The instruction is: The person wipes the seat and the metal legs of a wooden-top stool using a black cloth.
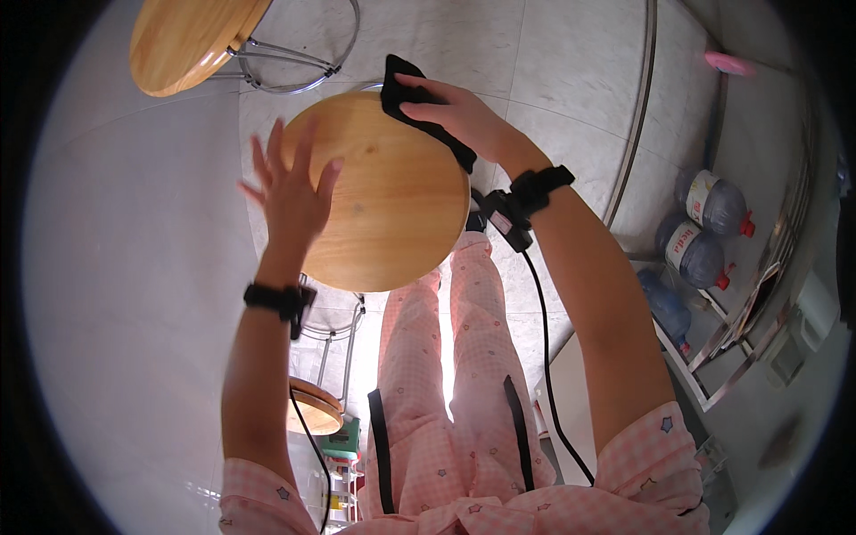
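Before me stands a stool with a round wooden seat (381, 200) and metal legs. My right hand (455, 114) holds a black cloth (401, 83) at the seat's far right edge; part of the cloth hangs past the rim. Over the left part of the seat is my left hand (291, 180), its fingers spread and nothing in it. Whether its fingers touch the wood, I cannot tell. Each wrist wears a black strap with a small device and a cable.
Another round wooden stool (194, 40) is at the upper left. Further wooden seats (314, 411) lie low on the left, near a green item (342, 438). Several large plastic water bottles (692, 251) are on the right, by a metal rack (695, 388). A pale wall (134, 267) borders the left side.
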A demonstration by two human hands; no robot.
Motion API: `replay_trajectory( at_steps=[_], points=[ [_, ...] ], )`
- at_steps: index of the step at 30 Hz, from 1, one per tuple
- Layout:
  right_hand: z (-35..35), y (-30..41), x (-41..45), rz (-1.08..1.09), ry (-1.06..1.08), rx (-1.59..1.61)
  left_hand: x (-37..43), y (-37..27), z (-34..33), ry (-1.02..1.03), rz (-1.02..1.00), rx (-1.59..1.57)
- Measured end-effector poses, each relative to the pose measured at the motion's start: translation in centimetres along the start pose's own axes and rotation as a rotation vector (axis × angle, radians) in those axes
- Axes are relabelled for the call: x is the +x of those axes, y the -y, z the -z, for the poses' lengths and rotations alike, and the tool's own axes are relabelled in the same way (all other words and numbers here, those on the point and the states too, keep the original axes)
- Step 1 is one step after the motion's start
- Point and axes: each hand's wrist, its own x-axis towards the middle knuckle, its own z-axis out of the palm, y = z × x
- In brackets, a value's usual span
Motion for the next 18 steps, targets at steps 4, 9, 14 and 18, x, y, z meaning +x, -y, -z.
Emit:
replay_trajectory(
  at_steps=[4, 9, 14, 18],
  points=[
    [-0.6, -0.4, 1.2, 0.016, 0.035, 0.037, 3.6, -0.3, -0.8, 0.011, -0.222, 0.126],
    [-1.8, -6.6, -4.9, 0.172, -0.279, 0.092, 4.1, -1.1, -0.2, 0.142, -0.169, -0.011],
    [-6.5, -10.7, -10.5, 0.219, -0.542, 0.005, 4.4, -0.9, 0.6, 0.264, -0.178, 0.032],
    [-3.2, -6.6, -3.9, 0.299, -0.461, -0.337, 4.5, -0.5, 0.3, 0.266, -0.219, 0.003]
  ],
)
